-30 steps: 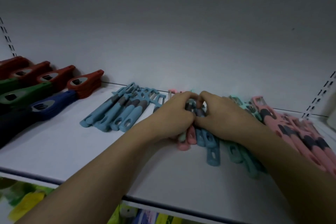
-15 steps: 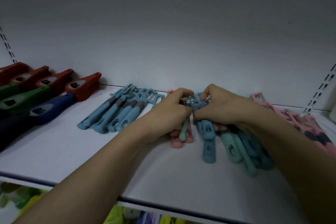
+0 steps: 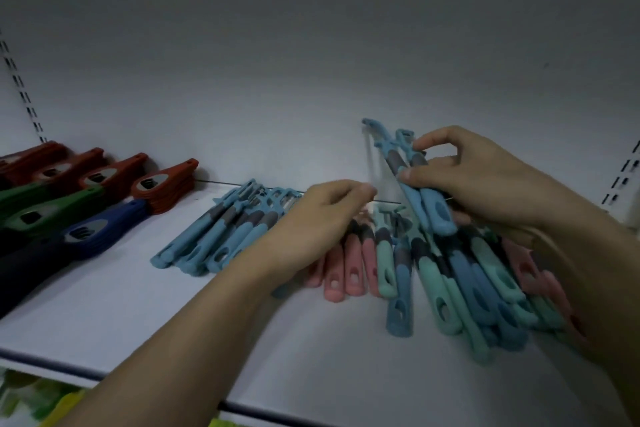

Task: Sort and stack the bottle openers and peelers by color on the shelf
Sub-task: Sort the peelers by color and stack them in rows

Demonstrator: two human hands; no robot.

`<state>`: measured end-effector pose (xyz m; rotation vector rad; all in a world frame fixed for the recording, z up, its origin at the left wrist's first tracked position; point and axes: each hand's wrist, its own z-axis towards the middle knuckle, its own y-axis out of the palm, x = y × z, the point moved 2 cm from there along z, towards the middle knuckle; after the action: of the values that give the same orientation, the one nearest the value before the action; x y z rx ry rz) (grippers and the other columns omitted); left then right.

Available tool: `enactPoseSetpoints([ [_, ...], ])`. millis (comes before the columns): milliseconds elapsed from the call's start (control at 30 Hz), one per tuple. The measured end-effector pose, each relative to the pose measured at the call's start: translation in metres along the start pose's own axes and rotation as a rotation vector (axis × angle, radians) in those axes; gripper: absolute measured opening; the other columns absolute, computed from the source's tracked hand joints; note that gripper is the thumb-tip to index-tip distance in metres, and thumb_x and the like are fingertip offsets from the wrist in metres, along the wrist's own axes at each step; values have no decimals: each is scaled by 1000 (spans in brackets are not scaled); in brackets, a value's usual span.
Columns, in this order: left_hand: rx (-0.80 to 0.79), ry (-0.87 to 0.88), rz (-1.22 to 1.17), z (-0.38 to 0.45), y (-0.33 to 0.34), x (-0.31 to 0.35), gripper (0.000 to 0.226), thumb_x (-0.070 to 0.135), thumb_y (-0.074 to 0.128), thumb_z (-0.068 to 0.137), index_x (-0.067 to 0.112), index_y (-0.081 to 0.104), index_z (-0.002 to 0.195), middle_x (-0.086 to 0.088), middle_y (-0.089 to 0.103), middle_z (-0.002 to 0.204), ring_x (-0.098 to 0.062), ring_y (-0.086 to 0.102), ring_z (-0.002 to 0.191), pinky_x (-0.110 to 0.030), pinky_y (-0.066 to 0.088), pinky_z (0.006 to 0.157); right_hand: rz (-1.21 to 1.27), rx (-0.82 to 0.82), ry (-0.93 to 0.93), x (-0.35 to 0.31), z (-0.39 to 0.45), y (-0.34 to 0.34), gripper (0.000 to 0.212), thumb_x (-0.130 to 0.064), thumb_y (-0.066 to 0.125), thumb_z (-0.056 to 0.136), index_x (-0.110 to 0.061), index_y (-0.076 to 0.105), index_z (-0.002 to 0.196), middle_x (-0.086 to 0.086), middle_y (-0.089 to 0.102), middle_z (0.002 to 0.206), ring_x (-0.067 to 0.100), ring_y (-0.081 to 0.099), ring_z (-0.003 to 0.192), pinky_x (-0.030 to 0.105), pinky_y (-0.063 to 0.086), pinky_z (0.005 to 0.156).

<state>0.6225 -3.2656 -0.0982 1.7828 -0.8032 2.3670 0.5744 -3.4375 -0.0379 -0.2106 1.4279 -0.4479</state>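
Up above the shelf (image 3: 104, 315), the right hand (image 3: 478, 180) pinches two blue peelers (image 3: 420, 191); the left hand (image 3: 322, 218) is curled over the pink peelers (image 3: 346, 270). It maybe holds nothing; I cannot tell.

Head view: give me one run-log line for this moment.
right hand: holds two blue peelers lifted | left hand: over pink peelers, holding nothing visible | sorted blue pile on shelf

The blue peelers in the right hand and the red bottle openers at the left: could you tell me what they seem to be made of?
The blue peelers held by the right hand look like matte plastic with a grey, probably rubbery band; no glare shows. The red bottle openers look like matte moulded plastic with a shiny inset, likely metal, since it reflects light.
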Motion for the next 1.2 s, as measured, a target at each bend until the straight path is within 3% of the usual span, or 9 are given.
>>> enactPoseSetpoints([
  [67,-98,24,-220,-1,1,4,37,42,45,102,18,65,124,4,72,117,-9,65,113,-32,44,106,50,11,-43,1,-1,12,39,-21,70,89,-20,48,121,5,70,82,12,58,46,20,39,37],
  [167,-262,-29,-543,-6,7,11,38,33,44,103,6,58,127,-14,72,110,-24,69,107,-39,54,97,89,-6,-81,5,-1,32,40,-27,68,91,-25,46,123,2,69,103,14,72,64,25,52,46],
  [400,-375,-27,-699,-9,3,12,42,2,56,95,9,48,136,-23,63,106,-27,69,84,-36,59,77,-158,84,-303,12,4,38,16,-28,43,104,-27,48,118,-3,65,76,9,61,48,19,46,43],
  [600,31,23,-310,-12,-7,11,33,9,54,97,23,55,127,-5,55,71,-11,51,50,-26,45,50,-335,283,-350,16,6,24,25,-38,58,96,-29,40,112,1,66,72,11,62,63,29,43,57],
  [800,456,73,263,-38,-50,28,29,18,51,97,35,44,119,4,60,89,-13,61,74,-38,58,67,-445,68,-366,27,7,38,2,-32,57,96,-30,56,94,-6,64,73,8,59,65,34,51,66],
  [967,371,-167,849,-42,-76,17,69,20,45,99,25,8,157,-8,60,109,-25,56,83,-37,49,74,-601,-163,-533,23,-5,68,9,-29,55,96,-33,62,102,-17,61,97,2,57,87,25,48,80],
  [1067,222,-267,958,-45,-65,-9,69,21,44,98,33,11,157,-15,56,137,-33,56,115,-42,45,99,-613,-366,-515,23,-13,84,13,-25,51,99,-33,57,107,-26,61,90,-5,63,78,10,46,67],
  [1133,157,-338,1078,-46,-53,-24,59,42,37,101,34,16,156,-11,32,157,-33,30,142,-54,21,118,-655,-439,-512,26,-14,86,14,-24,50,100,-28,60,109,-27,60,90,-3,64,78,13,47,69],
  [1200,120,-389,1130,-45,-45,-31,70,66,25,97,33,13,157,-7,9,165,-36,7,150,-63,2,117,-729,-418,-551,27,-12,83,18,-27,50,100,-26,63,113,-20,59,100,2,59,89,21,47,81],
])
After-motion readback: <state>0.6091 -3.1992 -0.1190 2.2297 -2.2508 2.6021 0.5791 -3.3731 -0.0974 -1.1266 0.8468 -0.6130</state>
